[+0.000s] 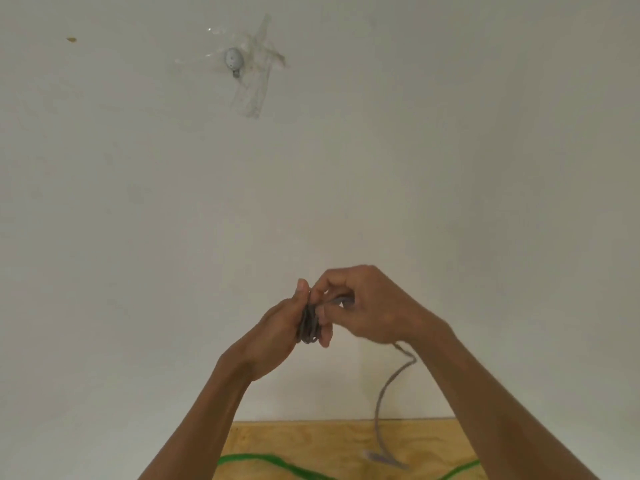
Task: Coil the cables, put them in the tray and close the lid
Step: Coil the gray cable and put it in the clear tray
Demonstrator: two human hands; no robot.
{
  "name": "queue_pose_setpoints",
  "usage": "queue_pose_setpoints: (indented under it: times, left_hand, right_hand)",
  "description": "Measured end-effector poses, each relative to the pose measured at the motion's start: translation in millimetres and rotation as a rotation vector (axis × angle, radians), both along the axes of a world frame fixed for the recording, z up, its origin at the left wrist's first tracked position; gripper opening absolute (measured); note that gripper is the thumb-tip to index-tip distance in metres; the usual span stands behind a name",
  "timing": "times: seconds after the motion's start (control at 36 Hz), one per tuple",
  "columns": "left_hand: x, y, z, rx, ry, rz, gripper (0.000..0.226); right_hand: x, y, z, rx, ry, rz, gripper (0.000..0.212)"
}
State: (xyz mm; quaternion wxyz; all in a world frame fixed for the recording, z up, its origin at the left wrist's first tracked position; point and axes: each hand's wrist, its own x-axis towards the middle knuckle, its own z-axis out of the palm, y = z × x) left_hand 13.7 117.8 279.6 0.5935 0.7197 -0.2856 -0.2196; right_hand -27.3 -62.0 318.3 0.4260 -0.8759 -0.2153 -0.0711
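In the head view the left hand point(277, 332) grips a small bundle of grey cable point(308, 323) held up before the wall, while the right hand point(363, 306) pinches the next turn against it. The cable's loose tail hangs down to the far edge of the wooden table point(311, 441), beside a green cable point(263, 460). It looks light, soft and limp, probably best held across the gathered loops; no writing is readable.

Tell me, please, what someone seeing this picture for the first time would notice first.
The eye goes first to the two hands raised before the pale wall: the left hand holds a bundle of grey cable, and the right hand pinches the strand feeding it, whose loose tail hangs down to the wooden table. Next come the green cable on that table at the bottom, and a small round fitting under clear tape high on the wall.
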Motion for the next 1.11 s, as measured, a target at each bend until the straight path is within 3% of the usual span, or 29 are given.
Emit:
queue_pose_setpoints:
  times: [0.14, 0.42, 0.53, 0.64, 0.69, 0.78, 0.89, 1.03, 1.11]
  left_hand:
    - [-6.2, -1.4, -1.5, -0.164, 0.184, -0.047, 0.078]
    - [-17.7, -1.0, 5.4, -0.316, 0.345, -0.187, 0.069]
    - [-24.3, -5.0, 9.0, -0.435, 0.366, -0.238, 0.065]
    - [-22.5, -8.3, 13.4, -0.492, 0.301, -0.209, 0.067]
    - [-19.0, -8.6, 13.2, -0.493, 0.289, -0.164, 0.069]
    - [-14.6, -8.6, 12.5, -0.506, 0.304, -0.117, 0.067]
    - [-6.2, -7.1, 11.5, -0.548, 0.238, -0.02, 0.066]
    - [0.8, -7.6, 12.6, -0.394, 0.135, 0.06, 0.067]
    - [4.0, -11.3, 13.3, -0.355, 0.092, 0.095, 0.068]
  right_hand:
    - [18.6, -14.7, 12.3, 0.158, -0.022, -0.004, 0.023]
    - [39.5, -15.3, -3.6, 0.42, -0.038, 0.039, 0.013]
    - [37.3, -12.1, -24.1, 0.568, 0.063, 0.07, 0.01]
    - [22.8, 7.9, -53.1, 0.709, 0.25, 0.106, 0.032]
    - [16.3, 16.4, -64.2, 0.682, 0.307, 0.077, 0.02]
    - [5.5, 24.0, -72.9, 0.566, 0.286, 0.025, 0.034]
    - [-6.3, 28.3, -72.4, 0.533, 0.327, 0.064, 0.023]
    - [-9.1, 26.1, -68.9, 0.403, 0.327, 0.034, 0.011]
    - [-5.3, 22.7, -63.6, 0.31, 0.337, -0.009, 0.022]
